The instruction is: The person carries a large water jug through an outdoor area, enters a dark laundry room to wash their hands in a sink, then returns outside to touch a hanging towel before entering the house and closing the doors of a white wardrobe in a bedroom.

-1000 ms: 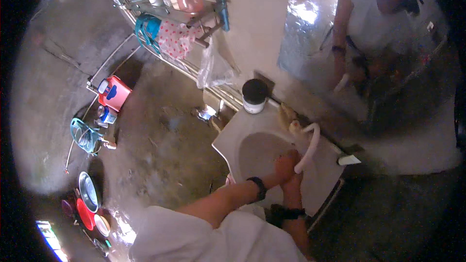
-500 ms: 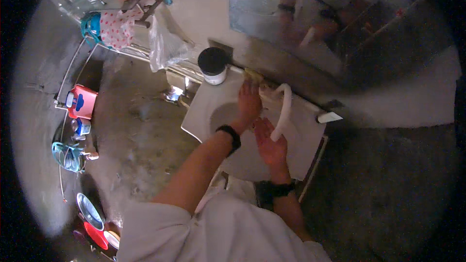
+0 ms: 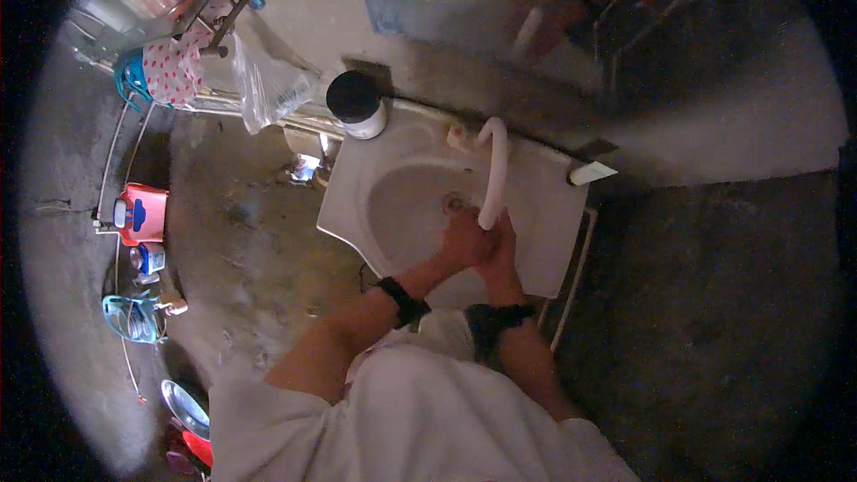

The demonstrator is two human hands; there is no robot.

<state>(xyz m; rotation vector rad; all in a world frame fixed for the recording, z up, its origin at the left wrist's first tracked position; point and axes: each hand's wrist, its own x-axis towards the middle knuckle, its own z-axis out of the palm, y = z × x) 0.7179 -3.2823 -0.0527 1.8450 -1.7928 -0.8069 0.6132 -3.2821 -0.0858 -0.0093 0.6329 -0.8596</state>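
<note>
Spout: our white spout (image 3: 494,174) curves from the basin's back rim down to our hands.
Left hand: our left hand (image 3: 462,241) is pressed against the right, just under the spout's end; it grasps nothing.
Right hand: our right hand (image 3: 500,254) is likewise clasped to the left.
Basin: the white basin (image 3: 357,205) lies beneath.
Jar: a black-lidded jar (image 3: 356,103) stands at its back-left corner.
Soap: a pale bar (image 3: 592,172) rests back-right.

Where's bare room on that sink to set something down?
Free: the sink's left rim, between the black-lidded jar and its front corner; the right rim, between the white spout and the small white block. Crowded: the basin under the spout, where left hand and right hand press together.
</note>
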